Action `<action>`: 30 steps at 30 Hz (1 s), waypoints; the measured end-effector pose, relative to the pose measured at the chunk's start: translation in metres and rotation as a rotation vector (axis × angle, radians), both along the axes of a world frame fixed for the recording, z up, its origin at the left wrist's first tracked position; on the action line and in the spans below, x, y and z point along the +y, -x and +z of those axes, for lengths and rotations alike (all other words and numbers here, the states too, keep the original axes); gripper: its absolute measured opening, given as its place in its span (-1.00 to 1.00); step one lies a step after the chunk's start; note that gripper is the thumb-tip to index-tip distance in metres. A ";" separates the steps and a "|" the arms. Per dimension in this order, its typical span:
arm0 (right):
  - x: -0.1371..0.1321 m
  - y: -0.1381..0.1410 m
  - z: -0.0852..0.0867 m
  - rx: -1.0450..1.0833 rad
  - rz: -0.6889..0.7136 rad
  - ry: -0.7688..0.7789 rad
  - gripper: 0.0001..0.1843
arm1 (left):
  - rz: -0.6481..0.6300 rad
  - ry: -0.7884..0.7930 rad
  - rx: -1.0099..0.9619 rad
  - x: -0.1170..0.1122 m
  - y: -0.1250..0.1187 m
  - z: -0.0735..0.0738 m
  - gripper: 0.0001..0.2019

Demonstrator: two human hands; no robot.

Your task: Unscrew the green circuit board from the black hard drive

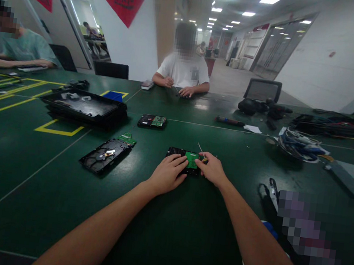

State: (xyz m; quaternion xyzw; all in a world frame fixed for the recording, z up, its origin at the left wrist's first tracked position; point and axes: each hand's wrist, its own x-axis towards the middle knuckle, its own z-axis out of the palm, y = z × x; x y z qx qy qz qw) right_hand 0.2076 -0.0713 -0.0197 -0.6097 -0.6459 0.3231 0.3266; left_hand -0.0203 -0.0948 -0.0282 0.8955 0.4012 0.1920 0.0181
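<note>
Head view: a black drive (173,151) lies on the green desk (180,232).
The left hand (168,174) lies over the drive beside its green circuit board (190,161); whether its grip clamps, I cannot tell. The right hand's (213,169) grip pinches a screwdriver (204,159) by the board.

Now the green table (177,235) is being viewed from head height at its near side, with the gaze tipped forward and down; the left hand (169,171) and right hand (213,170) are caught close, the corridor (232,74) far beyond.
</note>
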 end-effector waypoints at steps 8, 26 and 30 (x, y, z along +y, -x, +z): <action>0.000 0.001 0.003 -0.028 0.003 0.040 -0.55 | 0.018 0.014 0.027 -0.005 -0.003 0.004 -0.46; 0.000 0.003 0.006 -0.049 0.001 0.034 -0.69 | 0.035 0.054 0.064 -0.009 -0.009 0.008 -0.35; 0.000 0.004 0.005 -0.052 -0.022 0.020 -0.75 | 0.034 0.078 0.080 -0.008 -0.011 0.008 -0.33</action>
